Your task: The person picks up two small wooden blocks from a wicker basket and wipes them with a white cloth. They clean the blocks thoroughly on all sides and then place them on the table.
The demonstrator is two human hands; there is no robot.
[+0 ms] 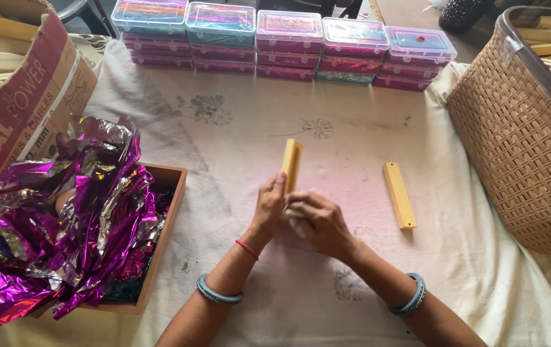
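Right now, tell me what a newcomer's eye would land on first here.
First, the crumpled purple foil spilling from a wooden tray at the left. Next, the stacked clear boxes with bright contents along the table's far edge. At centre, both hands, left hand and right hand, hold a yellow wooden bar upright.
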